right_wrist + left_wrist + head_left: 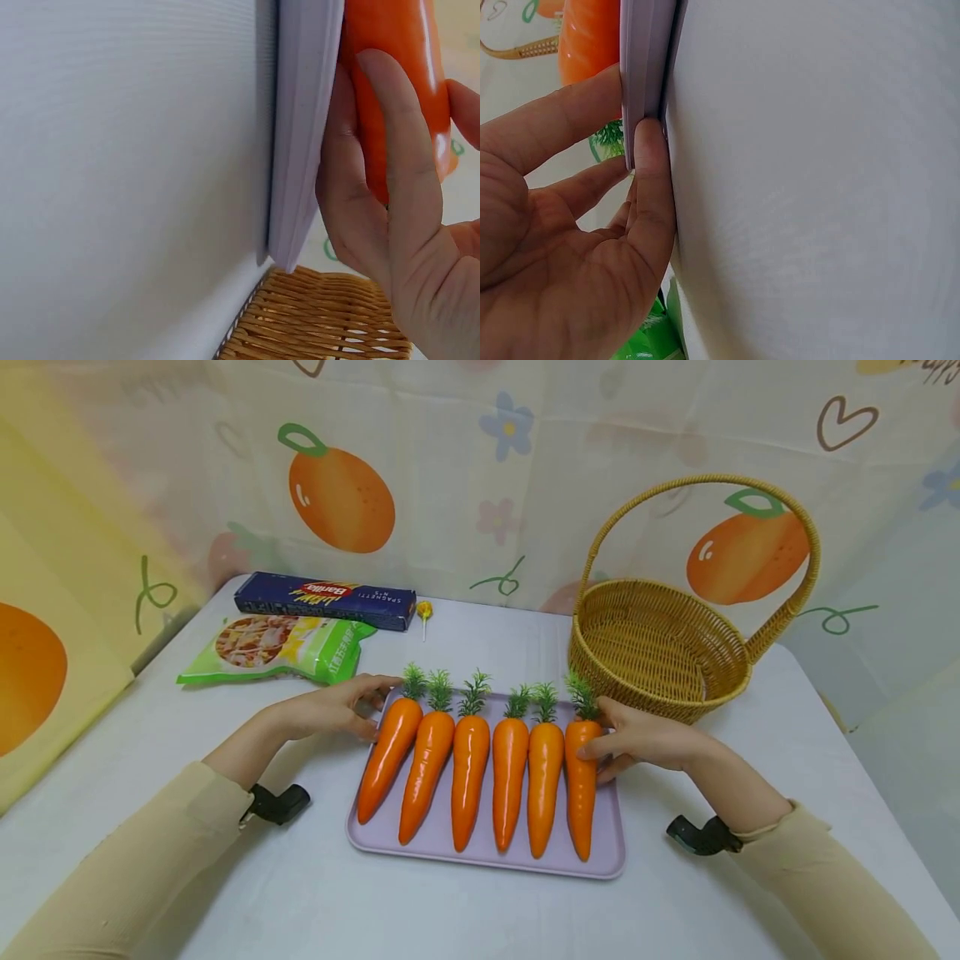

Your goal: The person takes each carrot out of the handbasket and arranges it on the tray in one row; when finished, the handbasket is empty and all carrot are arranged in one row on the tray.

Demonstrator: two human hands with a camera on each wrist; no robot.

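Observation:
A light purple tray (606,831) on the table carries several orange carrots with green leafy tops, lying side by side. My left hand (326,710) is at the tray's left edge, near its far corner. In the left wrist view that hand (577,217) pinches the tray rim (646,56), one digit above it and a fingertip against its lower side. On the right, my other hand (656,739) holds the rightmost carrot (581,806) near its thick end. The right wrist view has its fingers (409,142) along the side of that carrot (397,37).
A wicker basket (660,697) with a tall handle stands behind the tray's right corner. At the back left lie a blue Barilla spaghetti box (326,600), a green food bag (277,647) and a yellow lollipop (424,612). A printed curtain (442,485) hangs behind the table.

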